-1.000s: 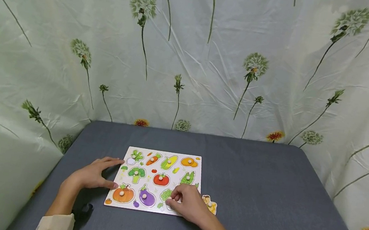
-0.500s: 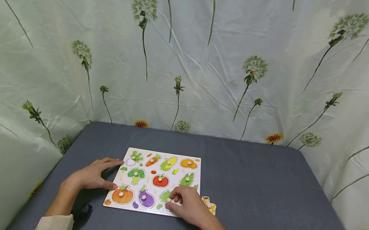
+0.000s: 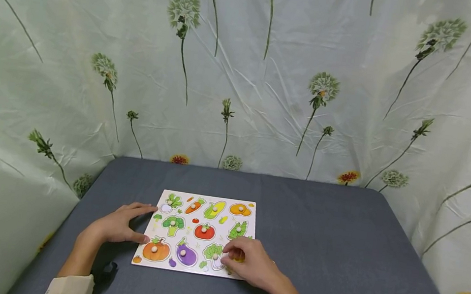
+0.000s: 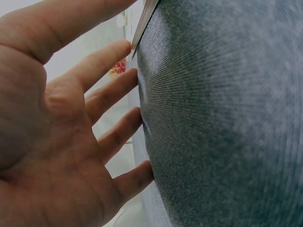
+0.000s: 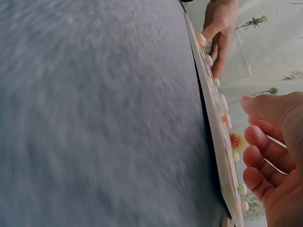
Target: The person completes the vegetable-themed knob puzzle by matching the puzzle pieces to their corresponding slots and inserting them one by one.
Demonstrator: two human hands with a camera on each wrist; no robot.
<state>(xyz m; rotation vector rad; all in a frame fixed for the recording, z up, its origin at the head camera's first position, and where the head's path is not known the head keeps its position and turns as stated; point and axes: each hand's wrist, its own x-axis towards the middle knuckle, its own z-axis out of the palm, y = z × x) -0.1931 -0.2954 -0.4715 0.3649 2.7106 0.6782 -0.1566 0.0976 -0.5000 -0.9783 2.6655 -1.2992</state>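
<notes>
A white wooden peg puzzle board (image 3: 192, 269) with vegetable pieces, each with a small round knob, lies on the table. My left hand (image 3: 120, 223) rests at its left edge, fingers spread and thumb by the pumpkin piece (image 3: 156, 252); in the left wrist view the left hand (image 4: 71, 127) has its fingers extended toward the cloth. Over the board's lower right is my right hand (image 3: 253, 263), beside the leafy cabbage piece (image 3: 214, 251). In the right wrist view the right hand (image 5: 279, 142) hovers off the knobs, fingers loosely bent and holding nothing.
Eggplant (image 3: 186, 255), tomato (image 3: 205, 232), broccoli (image 3: 173, 225) and several other pieces sit in the board. A grey cloth covers the table (image 3: 317, 237). Behind it hangs a pale curtain (image 3: 269, 97) printed with dandelions.
My right hand has let go of the cabbage piece's knob and moved a little right. It now mostly hides the yellow piece off the board's right edge. The left hand stays put.
</notes>
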